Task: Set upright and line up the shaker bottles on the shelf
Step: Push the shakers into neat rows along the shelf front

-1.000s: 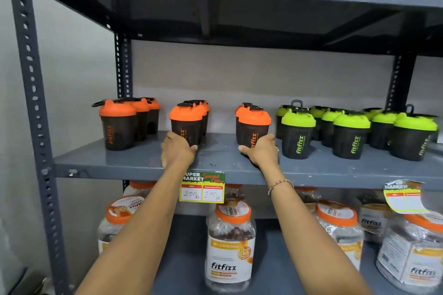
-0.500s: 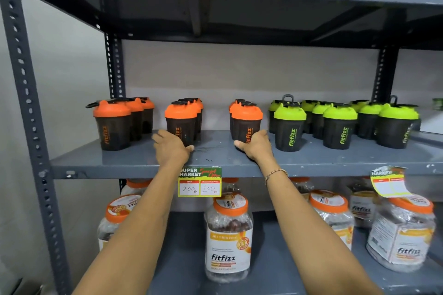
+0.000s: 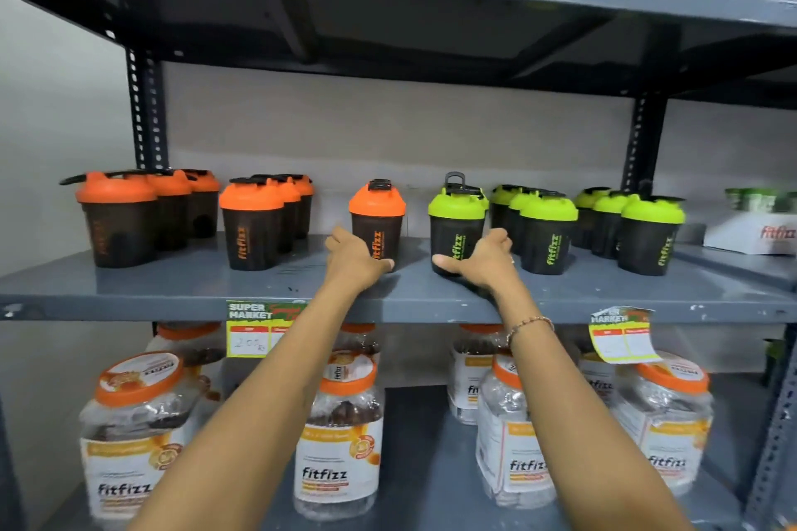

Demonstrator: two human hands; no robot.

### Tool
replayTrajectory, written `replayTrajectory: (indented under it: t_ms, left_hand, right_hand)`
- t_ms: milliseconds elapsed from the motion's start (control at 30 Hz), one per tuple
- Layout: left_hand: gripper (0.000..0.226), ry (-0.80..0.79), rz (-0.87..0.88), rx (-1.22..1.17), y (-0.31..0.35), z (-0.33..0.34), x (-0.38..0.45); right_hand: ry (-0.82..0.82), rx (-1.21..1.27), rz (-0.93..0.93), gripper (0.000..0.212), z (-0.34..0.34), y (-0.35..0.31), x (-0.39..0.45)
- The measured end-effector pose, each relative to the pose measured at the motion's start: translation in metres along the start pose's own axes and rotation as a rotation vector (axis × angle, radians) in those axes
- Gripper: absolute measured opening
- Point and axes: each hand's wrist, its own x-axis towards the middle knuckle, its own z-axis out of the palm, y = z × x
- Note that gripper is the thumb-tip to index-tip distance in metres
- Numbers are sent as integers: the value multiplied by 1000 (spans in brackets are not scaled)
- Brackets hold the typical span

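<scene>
Black shaker bottles stand upright in front-to-back rows on the grey middle shelf point(image 3: 172, 285). Two orange-lidded rows point(image 3: 116, 220) point(image 3: 251, 224) stand at the left. My left hand point(image 3: 351, 265) wraps the base of an orange-lidded shaker point(image 3: 377, 216) near the middle. My right hand point(image 3: 485, 259) grips the base of the front green-lidded shaker point(image 3: 457, 224) beside it, with more green lids behind that one. Two further green-lidded rows point(image 3: 547, 233) point(image 3: 651, 235) stand to the right.
Price tags point(image 3: 258, 328) point(image 3: 621, 334) hang from the shelf's front edge. Several orange-capped Fitfizz jars point(image 3: 340, 435) fill the lower shelf. A white Fitfizz box point(image 3: 759, 233) sits at the far right. The upper shelf point(image 3: 431, 13) hangs low over the bottles.
Both hands have shifted one row to the right: the left from the second orange row to the third, the right from that orange row to the first green row. The view moved closer.
</scene>
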Motion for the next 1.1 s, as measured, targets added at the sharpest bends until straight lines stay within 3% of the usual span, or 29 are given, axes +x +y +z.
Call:
replayTrajectory:
  t_ms: [133,300,533,1100]
  left_hand:
    - [101,41,-121,110,7,17,9]
    - [89,113,-180,105,7,26,16]
    - [80,118,-168,180,9,33,16]
    - [71,54,-185,318,9,33,4]
  right_hand:
    - [-101,2,-13,118,3,1,9]
    - [-95,63,-52,99,10,7,16]
    - [-53,84,-20,85,4,19,23]
    - [-8,-5,-49,86,-6,40,27]
